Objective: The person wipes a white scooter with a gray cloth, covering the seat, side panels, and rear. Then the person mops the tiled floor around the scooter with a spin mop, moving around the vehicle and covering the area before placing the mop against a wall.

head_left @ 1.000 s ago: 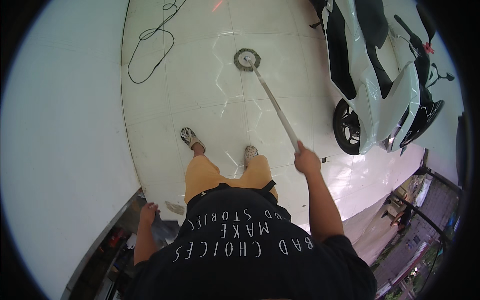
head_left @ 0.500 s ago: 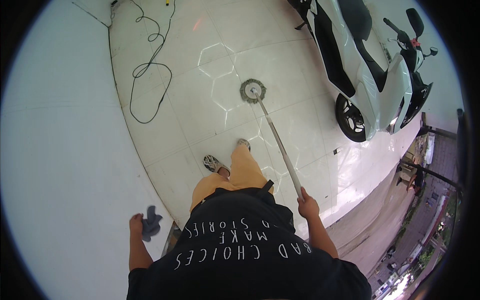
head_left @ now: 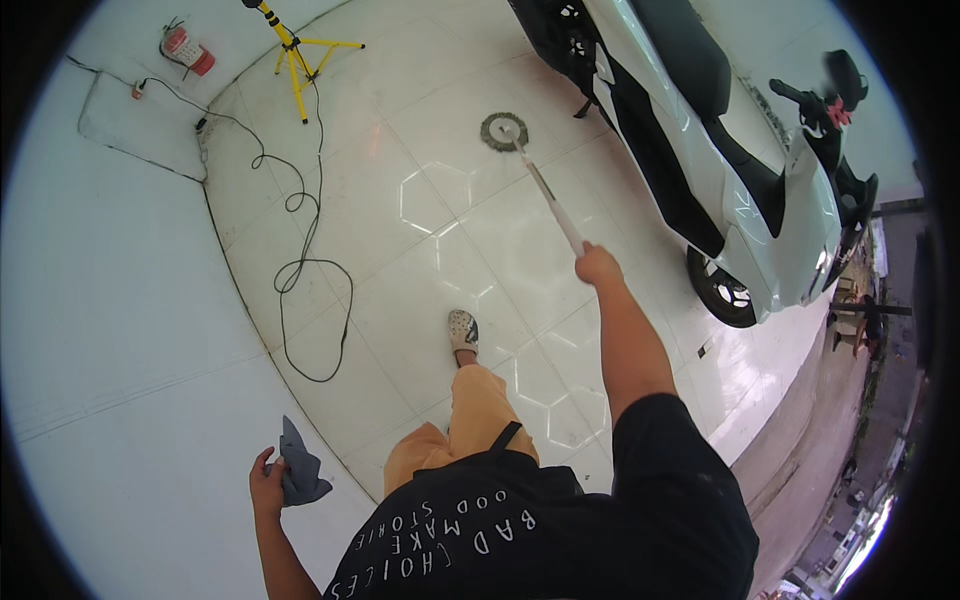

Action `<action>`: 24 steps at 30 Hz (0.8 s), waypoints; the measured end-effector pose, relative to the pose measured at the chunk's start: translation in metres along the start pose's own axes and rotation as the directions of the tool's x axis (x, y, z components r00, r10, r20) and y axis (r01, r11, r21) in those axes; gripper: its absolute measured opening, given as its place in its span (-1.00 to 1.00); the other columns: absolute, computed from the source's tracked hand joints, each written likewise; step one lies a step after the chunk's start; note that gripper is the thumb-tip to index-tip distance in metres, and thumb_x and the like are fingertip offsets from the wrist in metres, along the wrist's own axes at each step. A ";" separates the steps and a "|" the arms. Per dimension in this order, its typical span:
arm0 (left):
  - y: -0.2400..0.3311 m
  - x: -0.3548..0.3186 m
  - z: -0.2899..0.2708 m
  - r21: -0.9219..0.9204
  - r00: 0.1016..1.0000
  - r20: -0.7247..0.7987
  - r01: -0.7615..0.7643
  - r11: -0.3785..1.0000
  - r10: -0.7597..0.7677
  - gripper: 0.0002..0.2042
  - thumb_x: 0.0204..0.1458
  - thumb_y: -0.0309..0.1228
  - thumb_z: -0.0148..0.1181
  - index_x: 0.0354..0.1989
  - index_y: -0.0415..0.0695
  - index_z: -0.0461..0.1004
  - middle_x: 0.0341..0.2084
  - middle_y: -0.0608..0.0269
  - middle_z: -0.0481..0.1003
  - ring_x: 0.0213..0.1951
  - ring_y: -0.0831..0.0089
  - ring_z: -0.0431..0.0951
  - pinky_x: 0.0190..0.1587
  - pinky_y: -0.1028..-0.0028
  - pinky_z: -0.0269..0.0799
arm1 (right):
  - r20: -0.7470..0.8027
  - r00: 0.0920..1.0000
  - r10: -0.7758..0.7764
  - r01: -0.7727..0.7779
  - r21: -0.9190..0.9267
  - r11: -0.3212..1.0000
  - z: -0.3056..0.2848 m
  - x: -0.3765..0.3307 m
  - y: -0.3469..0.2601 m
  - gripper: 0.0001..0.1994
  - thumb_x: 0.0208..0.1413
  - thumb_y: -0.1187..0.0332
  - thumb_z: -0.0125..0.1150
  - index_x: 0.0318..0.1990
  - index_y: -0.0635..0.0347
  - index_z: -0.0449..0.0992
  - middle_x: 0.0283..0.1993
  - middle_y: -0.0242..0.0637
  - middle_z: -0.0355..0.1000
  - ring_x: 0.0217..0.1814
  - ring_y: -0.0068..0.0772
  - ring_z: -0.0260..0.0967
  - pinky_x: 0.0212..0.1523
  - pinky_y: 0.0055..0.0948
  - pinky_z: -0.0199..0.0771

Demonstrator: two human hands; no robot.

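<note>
A spin mop [head_left: 556,208] with a pale pole is gripped near its upper end by my right hand [head_left: 598,264], the arm stretched forward. Its round head [head_left: 504,132], with a grey-green fringe, lies on the shiny tiled floor ahead. At the lower left, my left hand [head_left: 267,484] is closed around a crumpled dark grey cloth [head_left: 301,470], held up beside the white wall. One clog-shod foot [head_left: 463,330] is on the tiles in front of me.
A white and black scooter [head_left: 700,150] stands at the right. Black cable [head_left: 318,262] lies looped on the floor at the left, running toward a yellow tripod stand [head_left: 300,62]. A red fire extinguisher [head_left: 187,50] is at the far left by the white wall [head_left: 110,300].
My right hand has moved forward with the mop, and the mop head is farther off. I have stepped ahead; the tripod and extinguisher have come into view. My left hand keeps the cloth.
</note>
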State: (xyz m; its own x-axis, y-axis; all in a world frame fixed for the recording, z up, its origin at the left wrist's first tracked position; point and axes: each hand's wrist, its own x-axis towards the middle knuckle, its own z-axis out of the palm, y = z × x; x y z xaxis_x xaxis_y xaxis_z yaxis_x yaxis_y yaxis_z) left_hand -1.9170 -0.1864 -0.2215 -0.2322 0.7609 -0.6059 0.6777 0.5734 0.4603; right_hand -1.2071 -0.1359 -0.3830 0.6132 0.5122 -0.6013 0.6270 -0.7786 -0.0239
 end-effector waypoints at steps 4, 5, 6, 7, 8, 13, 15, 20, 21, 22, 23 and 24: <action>0.058 0.023 -0.011 0.115 0.997 0.073 -0.007 0.993 -0.001 -0.57 0.13 -0.35 0.19 0.16 -0.23 0.41 -0.37 0.14 0.63 -0.27 0.45 0.57 -0.09 0.45 0.43 | -0.053 0.997 0.048 -0.044 0.074 0.996 -0.072 0.127 -0.093 -0.53 0.18 0.28 -0.05 0.26 0.02 0.39 0.23 -0.21 0.41 0.27 -0.12 0.37 0.22 -0.21 0.40; 0.059 0.032 -0.013 0.138 0.995 0.096 0.017 0.990 -0.030 -0.57 0.13 -0.35 0.19 0.16 -0.23 0.41 -0.37 0.14 0.63 -0.27 0.44 0.58 -0.09 0.44 0.43 | -0.038 0.997 0.060 -0.057 0.098 0.994 -0.081 0.145 -0.108 -0.53 0.18 0.28 -0.06 0.27 0.01 0.38 0.23 -0.21 0.41 0.27 -0.12 0.37 0.22 -0.21 0.40; 0.058 0.037 -0.018 0.182 0.991 0.119 0.035 0.983 -0.058 -0.58 0.13 -0.35 0.20 0.16 -0.23 0.41 -0.38 0.14 0.63 -0.28 0.44 0.58 -0.09 0.44 0.43 | -0.004 0.996 0.086 -0.084 0.122 0.989 -0.081 0.155 -0.112 -0.52 0.18 0.28 -0.06 0.28 0.00 0.37 0.23 -0.21 0.41 0.27 -0.12 0.37 0.22 -0.21 0.40; 0.050 0.049 -0.019 0.194 0.985 0.118 0.098 0.976 -0.123 -0.58 0.11 -0.35 0.21 0.15 -0.23 0.42 -0.40 0.14 0.64 -0.31 0.42 0.59 -0.12 0.44 0.44 | -0.017 0.995 0.097 -0.093 0.159 0.983 -0.077 0.158 -0.114 -0.52 0.18 0.28 -0.06 0.28 -0.01 0.36 0.23 -0.20 0.41 0.27 -0.12 0.37 0.22 -0.21 0.40; 0.038 0.057 -0.025 0.194 0.978 0.153 0.115 0.974 -0.145 -0.58 0.11 -0.36 0.22 0.14 -0.24 0.42 -0.40 0.14 0.64 -0.31 0.42 0.59 -0.13 0.44 0.45 | -0.014 0.997 0.074 -0.072 0.138 0.988 -0.067 0.151 -0.109 -0.51 0.18 0.28 -0.06 0.30 -0.02 0.34 0.22 -0.20 0.42 0.26 -0.12 0.37 0.21 -0.20 0.40; -0.058 0.106 -0.051 0.116 0.915 0.275 0.275 0.954 -0.297 -0.58 0.11 -0.40 0.21 0.11 -0.34 0.40 -0.36 0.02 0.62 -0.33 0.34 0.64 -0.20 0.41 0.49 | 0.034 0.997 0.067 -0.069 0.082 0.994 0.034 -0.025 -0.046 -0.39 0.21 0.20 -0.03 0.44 -0.10 0.08 0.14 -0.14 0.46 0.16 -0.06 0.43 0.13 -0.10 0.44; -0.085 0.131 -0.064 0.063 0.869 0.313 0.384 0.921 -0.384 -0.58 0.11 -0.39 0.19 0.09 -0.39 0.39 -0.31 -0.07 0.60 -0.34 0.24 0.67 -0.26 0.39 0.52 | 0.115 0.986 0.119 -0.134 0.131 0.982 0.065 -0.138 -0.024 -0.38 0.20 0.21 0.01 0.43 -0.09 0.09 0.05 -0.06 0.50 0.06 0.03 0.47 0.05 -0.03 0.47; -0.070 0.208 -0.080 0.071 0.923 0.307 0.222 0.972 -0.233 -0.56 0.11 -0.38 0.20 0.10 -0.42 0.38 -0.26 -0.07 0.59 -0.32 0.25 0.67 -0.26 0.39 0.51 | 0.268 0.926 0.265 -0.306 0.121 0.944 0.083 -0.315 -0.018 -0.38 0.18 0.22 0.06 0.42 -0.11 0.13 0.04 0.01 0.50 0.05 0.08 0.47 0.06 -0.03 0.47; -0.053 0.225 -0.081 0.054 0.929 0.309 0.194 0.979 -0.202 -0.56 0.11 -0.38 0.20 0.10 -0.41 0.38 -0.26 -0.07 0.59 -0.32 0.25 0.66 -0.26 0.39 0.51 | 0.266 0.919 0.291 -0.332 0.122 0.935 0.081 -0.318 -0.024 -0.38 0.18 0.22 0.07 0.42 -0.11 0.13 0.04 0.00 0.50 0.06 0.08 0.47 0.06 -0.04 0.47; -0.034 0.241 -0.077 0.028 0.935 0.320 0.153 0.988 -0.154 -0.56 0.11 -0.39 0.20 0.10 -0.41 0.38 -0.26 -0.07 0.59 -0.32 0.26 0.66 -0.26 0.39 0.51 | 0.254 0.912 0.322 -0.360 0.120 0.925 0.074 -0.307 -0.029 -0.38 0.18 0.23 0.07 0.42 -0.11 0.13 0.04 0.00 0.50 0.06 0.08 0.47 0.07 -0.04 0.47; -0.012 0.259 -0.072 0.028 0.936 0.325 0.131 0.991 -0.133 -0.57 0.11 -0.39 0.19 0.11 -0.40 0.38 -0.28 -0.05 0.59 -0.33 0.27 0.65 -0.26 0.40 0.51 | 0.255 0.910 0.326 -0.369 0.143 0.918 0.069 -0.286 -0.037 -0.38 0.18 0.23 0.05 0.42 -0.11 0.13 0.02 -0.01 0.50 0.05 0.06 0.47 0.08 -0.05 0.46; 0.014 0.278 -0.066 0.024 0.936 0.337 0.098 0.995 -0.100 -0.57 0.12 -0.39 0.19 0.11 -0.40 0.38 -0.30 -0.04 0.59 -0.33 0.28 0.65 -0.26 0.40 0.51 | 0.201 0.934 0.295 -0.330 0.166 0.929 0.062 -0.261 -0.046 -0.39 0.19 0.23 0.04 0.42 -0.11 0.13 0.04 -0.02 0.50 0.07 0.05 0.47 0.09 -0.07 0.46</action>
State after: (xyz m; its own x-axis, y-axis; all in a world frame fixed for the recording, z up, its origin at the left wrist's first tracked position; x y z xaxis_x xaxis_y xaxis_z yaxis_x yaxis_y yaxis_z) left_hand -2.0181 0.0538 -0.3406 -0.0504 0.5524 -0.8320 0.6681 0.6379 0.3831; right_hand -1.4255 -0.2564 -0.2749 0.6612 0.1757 -0.7293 0.3009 -0.9527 0.0433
